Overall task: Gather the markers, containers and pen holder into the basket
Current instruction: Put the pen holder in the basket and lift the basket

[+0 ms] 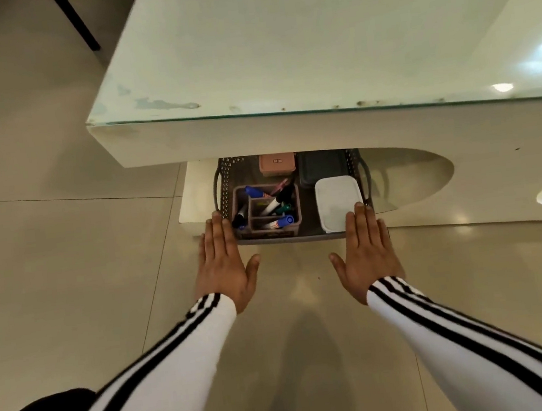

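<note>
While the basket (295, 234) is tucked under the worktop (288, 129) edge, both hands, left (224, 264) and right (368, 255), are held flat, empty, at its near corners.

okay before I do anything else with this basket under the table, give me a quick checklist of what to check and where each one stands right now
1. Pen holder inside the basket: ok.
2. Markers in the pen holder: ok, several show; the exact count cannot be told.
3. Containers in the basket: ok, white container, dark container and pink container all inside.
4. Left hand and right hand free: ok, both flat and open, no grip on anything.
5. Anything left on the table top: ok, none visible in this part.
6. Basket's far end: cannot tell, hidden under the table.
</note>
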